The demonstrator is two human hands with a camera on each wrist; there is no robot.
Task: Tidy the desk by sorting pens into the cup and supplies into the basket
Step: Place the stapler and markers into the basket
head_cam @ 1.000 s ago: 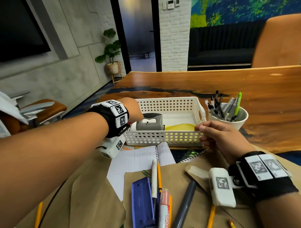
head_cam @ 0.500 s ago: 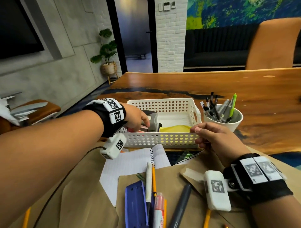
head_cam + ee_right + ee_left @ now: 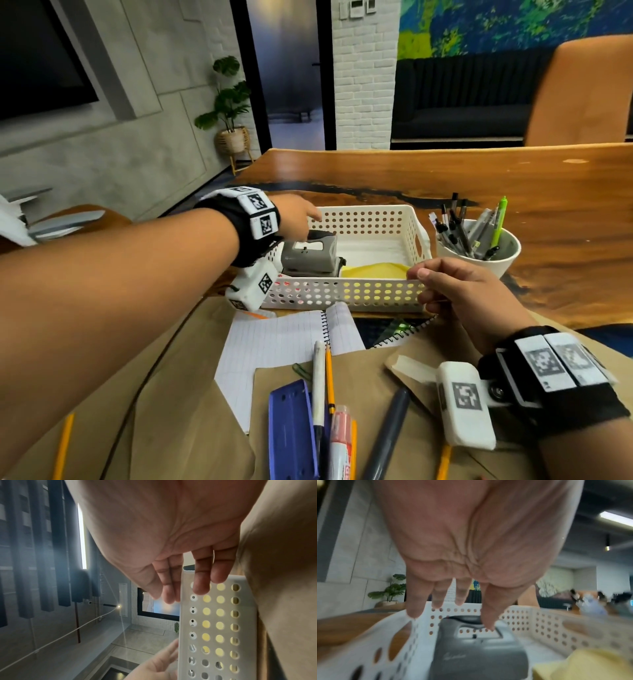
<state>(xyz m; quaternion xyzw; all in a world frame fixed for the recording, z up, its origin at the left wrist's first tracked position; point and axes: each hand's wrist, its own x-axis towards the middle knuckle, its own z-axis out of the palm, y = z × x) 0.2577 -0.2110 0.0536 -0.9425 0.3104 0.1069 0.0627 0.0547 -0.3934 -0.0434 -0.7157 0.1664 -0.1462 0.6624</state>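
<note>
A supply has been set into the basket (image 3: pixel 342 294), and this placing step looks all but finished. The grey hole punch (image 3: pixel 310 255) sits in the basket's left end, beside a yellow pad (image 3: pixel 375 270) lying on the basket floor. The left hand (image 3: pixel 296 216) is held over the punch with its grip spread: in the left wrist view the fingers (image 3: pixel 486 615) hang straight and apart above the punch, and nothing is held in them. Whether a fingertip touches the punch cannot be told. The right hand (image 3: pixel 459 294) is placed at the basket's near right corner, its grip pinching the rim between thumb and fingers (image 3: pixel 200 582); the basket is judged to be steadied this way.

The cup (image 3: pixel 479 250) stands on the bench just to the right of the basket and is already crowded with pens. Much is left on the near side of the bench: a white pen (image 3: pixel 318 377), a yellow pencil (image 3: pixel 329 380), a dark marker (image 3: pixel 387 435), a red-and-white tube (image 3: pixel 339 442), a blue hole punch (image 3: pixel 291 431), a notebook (image 3: pixel 274 346), and brown paper (image 3: pixel 191 428) underneath.

The next move is judged to call for the left hand to be drawn out of the basket and brought back to these loose items. A thin pen lying flat against the pencil would need a fingertip pinch, so that only one is lifted. The cup's tight filling would call for a careful, upright insertion.
</note>
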